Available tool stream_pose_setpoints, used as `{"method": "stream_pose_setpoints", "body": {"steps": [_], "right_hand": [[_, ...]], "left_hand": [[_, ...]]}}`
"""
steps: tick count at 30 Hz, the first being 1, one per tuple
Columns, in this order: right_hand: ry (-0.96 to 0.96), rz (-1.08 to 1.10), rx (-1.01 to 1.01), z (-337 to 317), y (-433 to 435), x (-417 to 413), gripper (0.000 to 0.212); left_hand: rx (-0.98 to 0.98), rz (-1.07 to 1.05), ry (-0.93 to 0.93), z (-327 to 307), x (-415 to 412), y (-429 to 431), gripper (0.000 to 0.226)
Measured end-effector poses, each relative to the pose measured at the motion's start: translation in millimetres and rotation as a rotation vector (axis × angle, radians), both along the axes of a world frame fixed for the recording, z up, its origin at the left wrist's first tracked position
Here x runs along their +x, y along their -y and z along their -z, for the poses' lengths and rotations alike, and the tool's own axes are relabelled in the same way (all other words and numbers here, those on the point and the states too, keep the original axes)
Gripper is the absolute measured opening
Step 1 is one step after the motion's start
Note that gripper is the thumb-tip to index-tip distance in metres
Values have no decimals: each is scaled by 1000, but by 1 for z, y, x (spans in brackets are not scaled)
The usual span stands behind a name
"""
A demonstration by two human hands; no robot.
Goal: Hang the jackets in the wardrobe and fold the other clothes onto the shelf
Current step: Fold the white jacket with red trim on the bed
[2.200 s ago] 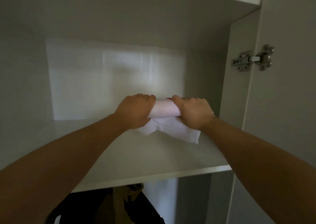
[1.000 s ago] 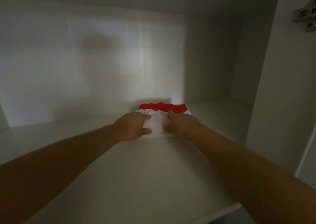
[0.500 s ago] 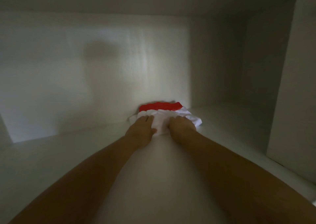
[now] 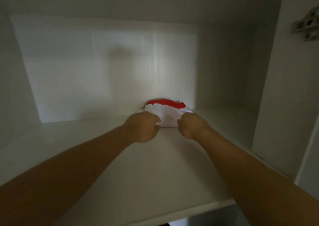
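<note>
A folded white garment (image 4: 170, 117) with a red part (image 4: 164, 102) on its far side lies on the white wardrobe shelf (image 4: 155, 170), right against the back wall. My left hand (image 4: 143, 128) is at the garment's left near edge with its fingers curled onto the cloth. On the right near edge my right hand (image 4: 191, 125) does the same. Both forearms reach in over the shelf. The fingertips are hidden behind the knuckles.
The right side panel (image 4: 265, 87) of the wardrobe stands close to the garment. A metal door hinge (image 4: 307, 25) shows at the upper right. The shelf's front edge (image 4: 172, 212) runs along the bottom, and the shelf's left half is bare.
The garment went from held in the air at the shelf front to lying at the back wall. My fingers, flat on it half a second ago, are now curled; the view has pulled back.
</note>
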State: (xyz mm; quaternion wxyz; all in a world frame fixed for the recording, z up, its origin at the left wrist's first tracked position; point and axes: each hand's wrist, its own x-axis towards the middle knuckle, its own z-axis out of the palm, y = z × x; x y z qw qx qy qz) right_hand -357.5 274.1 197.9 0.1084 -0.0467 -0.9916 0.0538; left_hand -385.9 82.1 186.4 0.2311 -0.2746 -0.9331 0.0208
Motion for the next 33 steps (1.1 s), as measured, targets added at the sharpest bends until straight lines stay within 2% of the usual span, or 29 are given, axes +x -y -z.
{"method": "stream_pose_setpoints", "body": {"steps": [2,7,12,17,21,27,30,33], "right_hand": [[-91,-38,-55,-3,-4,25,37],[-265,26,-156,2,-7,91,36],[-322,33,-320,20,-7,167,36],[-397,132,-453,43,-7,251,29],[-404,354,-434,70,-8,331,30],[-393,723,-409,107,1,471,33],[-393,932,-395,116,1,550,36],[-471,1128,-391,122,1,628,38]], "left_hand": [[-6,-23,8,-10,26,3,29],[84,-55,-1,-21,89,6,30],[396,50,-56,-10,170,-5,34],[687,298,96,18,242,-21,21],[725,458,232,48,289,-40,16],[623,809,433,90,370,-77,21],[580,961,598,101,430,-109,27],[565,1147,586,98,500,-136,21]]}}
